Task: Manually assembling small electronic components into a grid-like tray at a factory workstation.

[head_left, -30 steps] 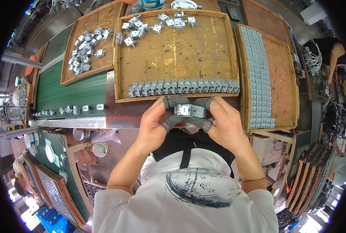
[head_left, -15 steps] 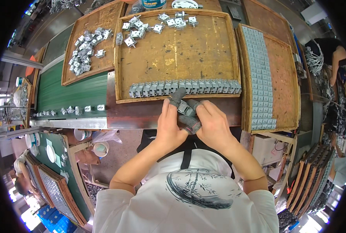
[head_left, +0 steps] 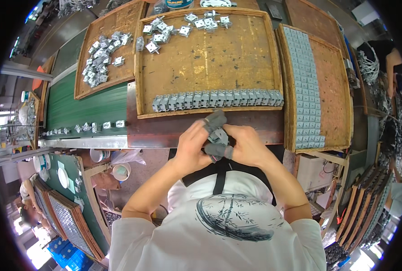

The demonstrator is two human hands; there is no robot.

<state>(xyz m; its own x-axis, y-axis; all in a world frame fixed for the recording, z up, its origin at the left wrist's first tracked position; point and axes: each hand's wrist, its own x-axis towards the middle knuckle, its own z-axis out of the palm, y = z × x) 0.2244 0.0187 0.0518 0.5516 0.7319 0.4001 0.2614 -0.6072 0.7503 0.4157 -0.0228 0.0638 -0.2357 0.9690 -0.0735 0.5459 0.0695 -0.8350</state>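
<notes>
A small grey boxy part [head_left: 218,135] is held in front of my body, just short of the wooden tray [head_left: 210,111]. My left hand [head_left: 194,143] pinches it between thumb and fingers wearing grey fingertip covers. From the other side, my right hand [head_left: 245,145] closes on the same part, its fingertips partly hidden. Right beyond my hands, a long row of similar grey parts [head_left: 217,99] stands side by side along the tray's near edge. More such parts [head_left: 159,32] lie loose at the tray's far side.
On the left, another wooden tray [head_left: 128,67] bears a heap of parts, beside a green conveyor belt [head_left: 81,106] carrying several single ones. A tray [head_left: 334,90] at right is partly filled with neat columns. Other people [head_left: 392,61] are at the sides; stacked trays [head_left: 361,205] stand lower right.
The part has turned in my fingers. My left fingertips have curled inward over it, and my right index fingertip has dropped out of sight. The row in the tray is unchanged.
</notes>
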